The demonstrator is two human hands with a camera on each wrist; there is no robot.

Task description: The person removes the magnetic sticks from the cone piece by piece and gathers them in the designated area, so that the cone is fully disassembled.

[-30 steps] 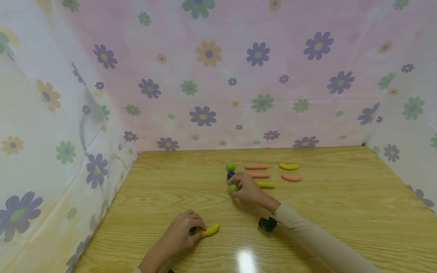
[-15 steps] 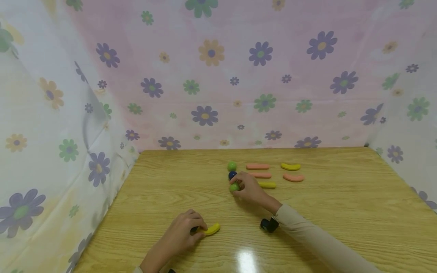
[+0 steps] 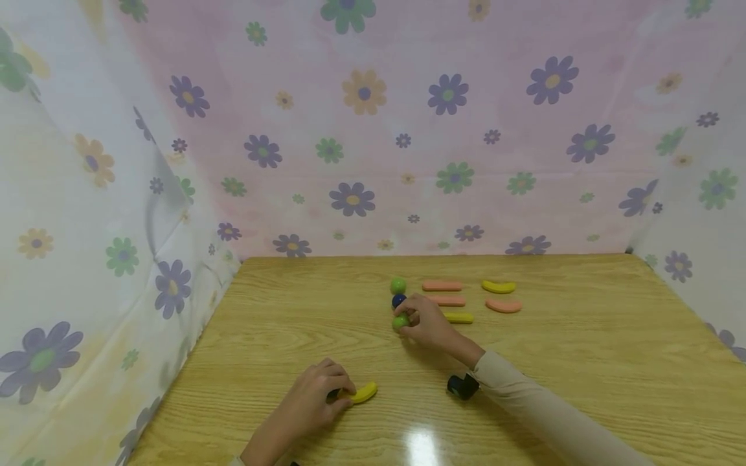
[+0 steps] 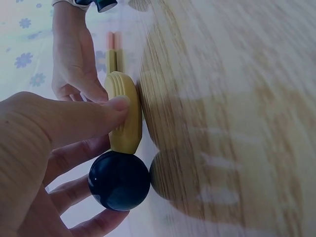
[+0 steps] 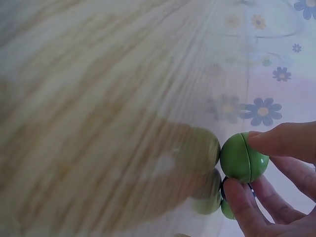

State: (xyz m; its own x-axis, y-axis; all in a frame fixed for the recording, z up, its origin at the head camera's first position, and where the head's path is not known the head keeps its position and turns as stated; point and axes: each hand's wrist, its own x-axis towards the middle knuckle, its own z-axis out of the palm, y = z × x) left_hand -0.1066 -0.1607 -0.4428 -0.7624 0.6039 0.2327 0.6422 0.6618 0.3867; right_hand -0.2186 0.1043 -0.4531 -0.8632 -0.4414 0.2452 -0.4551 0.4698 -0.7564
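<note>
My left hand (image 3: 315, 393) is low on the table, pinching a yellow toy banana (image 3: 365, 393) between thumb and fingers. In the left wrist view, a glossy dark blue ball (image 4: 119, 180) sits against the banana's near end, with the other fingers curled behind it. Farther forward, my right hand (image 3: 432, 323) pinches a green ball (image 5: 242, 158), its thumb on one side and fingertips on the other, right at the tabletop. Beyond that ball, a second dark blue ball (image 3: 399, 301) and another green ball (image 3: 398, 285) continue the line away from me.
Right of the balls lie two salmon-coloured sticks (image 3: 441, 286) and a yellow stick (image 3: 459, 318), partly behind the right hand. Another yellow banana (image 3: 498, 287) and a salmon curved piece (image 3: 504, 306) are farther right. Flowered cloth (image 3: 373, 149) encloses the wooden table (image 3: 280, 304).
The head view shifts slightly. Both hands keep their places and grips, the left on the banana and the right on the near green ball.
</note>
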